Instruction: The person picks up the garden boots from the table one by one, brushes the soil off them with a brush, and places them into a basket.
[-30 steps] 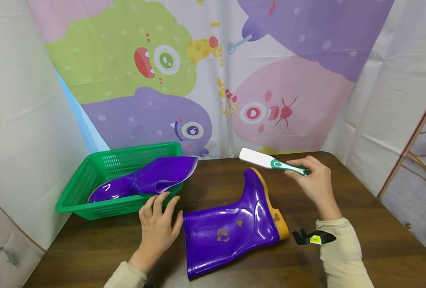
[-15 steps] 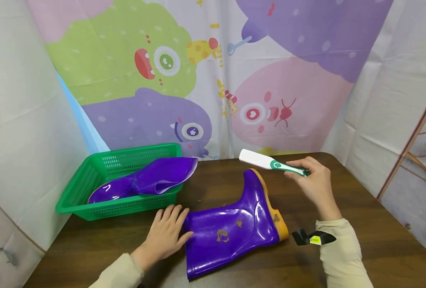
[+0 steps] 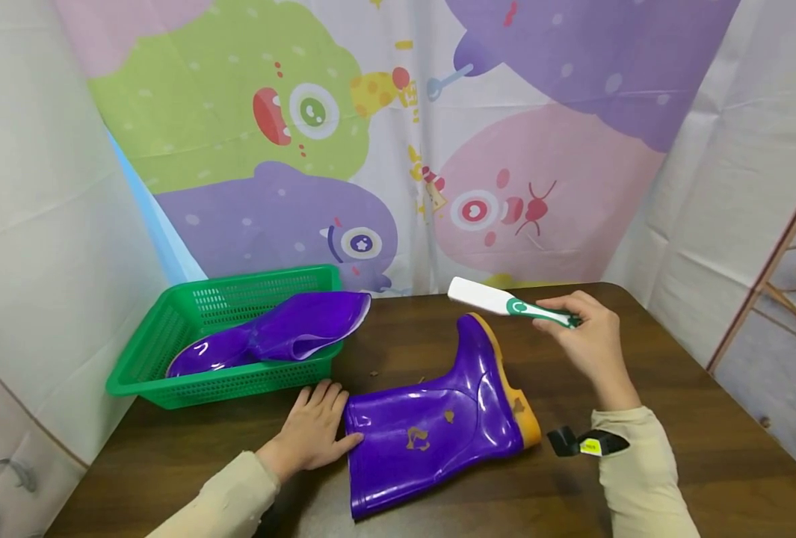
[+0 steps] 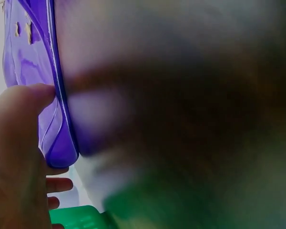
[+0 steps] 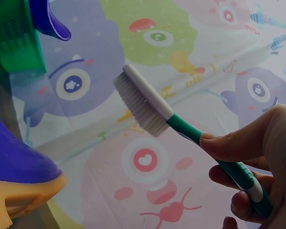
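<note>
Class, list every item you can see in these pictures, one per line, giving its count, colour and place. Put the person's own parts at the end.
Muddy boot: one, purple with an orange-yellow sole and brown smears, lying on its side on the table.
Second boot: one, purple, lying in the basket.
Basket: one, green mesh plastic, at the table's back left.
Brush: one, white head with a green handle, held in the air above the muddy boot's foot.
Table: one, dark brown wood.
Backdrop: one, cloth with green, purple and pink cartoon monsters, behind the table.
Left hand: one, flat on the table, touching the muddy boot's open top.
Right hand: one, gripping the brush handle.
Sleeves: two, beige.
</note>
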A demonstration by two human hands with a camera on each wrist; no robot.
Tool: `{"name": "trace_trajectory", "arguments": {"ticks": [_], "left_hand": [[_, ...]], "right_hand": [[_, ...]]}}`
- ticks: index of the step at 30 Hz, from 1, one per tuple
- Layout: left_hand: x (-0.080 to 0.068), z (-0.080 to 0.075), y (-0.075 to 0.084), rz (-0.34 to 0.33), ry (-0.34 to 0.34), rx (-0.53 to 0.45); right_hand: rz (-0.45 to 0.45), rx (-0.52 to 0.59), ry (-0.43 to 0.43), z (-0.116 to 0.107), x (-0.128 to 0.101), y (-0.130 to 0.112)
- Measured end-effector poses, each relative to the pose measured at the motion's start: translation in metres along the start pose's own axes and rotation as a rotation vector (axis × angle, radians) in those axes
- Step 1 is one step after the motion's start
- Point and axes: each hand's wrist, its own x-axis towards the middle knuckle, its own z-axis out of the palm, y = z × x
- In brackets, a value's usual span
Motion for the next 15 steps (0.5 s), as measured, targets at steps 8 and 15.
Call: {"name": "trace_trajectory", "arguments": {"ticks": [8,15], "left_hand": [[-0.001,0.001,0.008,0.039,0.172,0.093],[-0.002,-0.002,0.014,0.105,0.367,0.166]], "right_hand": [[-0.007,0.002,-0.004,0.001,-0.001,0.001],[-0.008,0.006,-0.002,0.002,0.000,0.001]]}}
